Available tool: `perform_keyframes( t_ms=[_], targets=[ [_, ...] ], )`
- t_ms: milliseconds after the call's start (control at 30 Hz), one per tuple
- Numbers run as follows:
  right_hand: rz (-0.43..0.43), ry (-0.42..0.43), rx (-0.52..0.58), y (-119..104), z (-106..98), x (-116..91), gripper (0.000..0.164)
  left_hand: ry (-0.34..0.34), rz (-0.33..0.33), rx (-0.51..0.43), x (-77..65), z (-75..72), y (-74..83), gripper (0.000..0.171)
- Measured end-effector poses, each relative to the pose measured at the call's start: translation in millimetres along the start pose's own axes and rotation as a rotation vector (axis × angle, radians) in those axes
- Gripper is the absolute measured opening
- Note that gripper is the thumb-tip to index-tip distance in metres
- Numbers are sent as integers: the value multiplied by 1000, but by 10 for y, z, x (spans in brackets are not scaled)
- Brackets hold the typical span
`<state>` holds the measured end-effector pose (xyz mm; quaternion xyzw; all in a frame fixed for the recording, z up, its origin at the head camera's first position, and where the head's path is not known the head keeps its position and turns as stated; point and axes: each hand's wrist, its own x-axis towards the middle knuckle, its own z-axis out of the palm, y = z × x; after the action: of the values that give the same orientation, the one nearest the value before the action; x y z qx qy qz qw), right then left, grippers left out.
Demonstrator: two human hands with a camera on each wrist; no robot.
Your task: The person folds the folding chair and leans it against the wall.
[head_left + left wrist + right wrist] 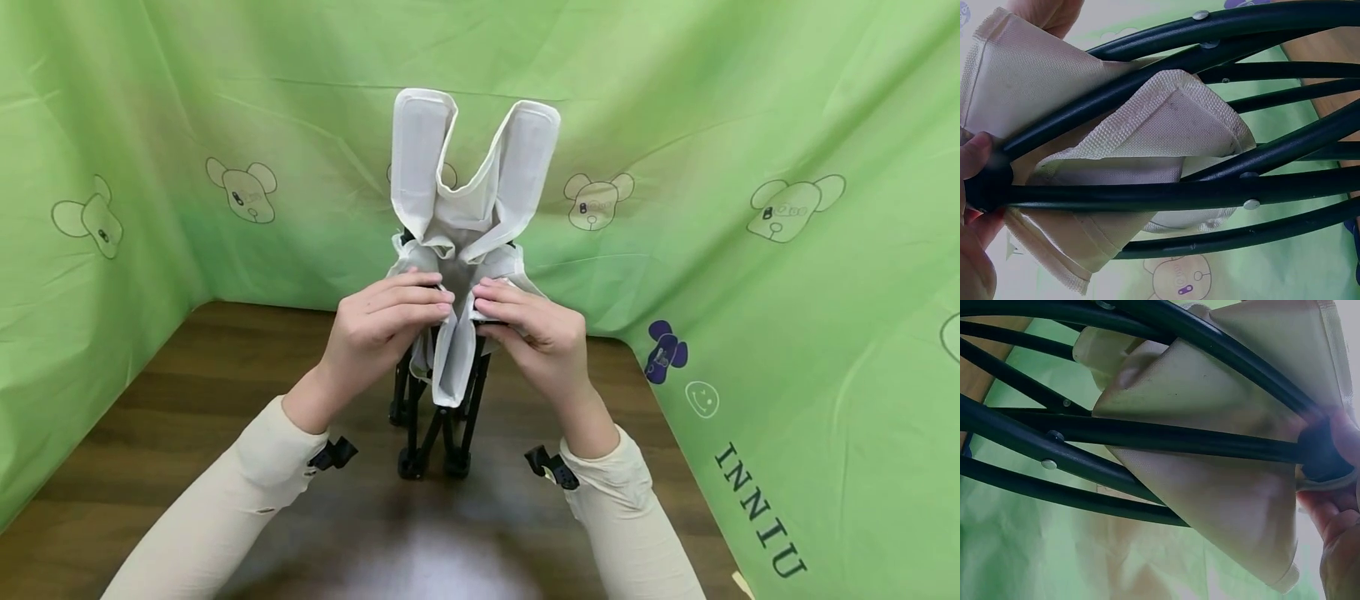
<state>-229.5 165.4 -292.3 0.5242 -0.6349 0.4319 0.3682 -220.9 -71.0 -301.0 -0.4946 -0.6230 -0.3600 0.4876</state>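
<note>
A small folding chair (453, 367) with off-white fabric and a dark tube frame stands partly folded on the table. Its fabric back (420, 158) rises in two upright panels, with a sagging fold between them. My left hand (386, 321) grips the near left corner of the seat; in the left wrist view its fingers are round a black corner joint (988, 181). On the opposite corner, my right hand (536, 329) holds a matching black joint (1322, 450). Between the hands the seat fabric (453, 358) hangs in a deep fold. Crossed dark tubes (1116, 197) run down to the feet.
The brown wood-grain table (247, 367) lies under the chair. Green printed cloth (315, 125) encloses the back and both sides, close behind the chair. A black clip-like device (333, 454) sits at the left cuff, another (551, 468) at the right.
</note>
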Motion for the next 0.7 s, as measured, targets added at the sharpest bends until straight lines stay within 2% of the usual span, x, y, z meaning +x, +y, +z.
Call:
perform_keyframes(
  t_ms=[233,467,700],
  targets=[
    [-4,-19,-18,41,1,15,33,-9,-2,-49,11,46,-79,18],
    [-16,-31,-28,58,-4,40,32,-17,18,-89,38,47,-126,10],
    [-22,-45,-37,81,-11,49,32,-15,25,-100,57,44,-118,10]
  ],
)
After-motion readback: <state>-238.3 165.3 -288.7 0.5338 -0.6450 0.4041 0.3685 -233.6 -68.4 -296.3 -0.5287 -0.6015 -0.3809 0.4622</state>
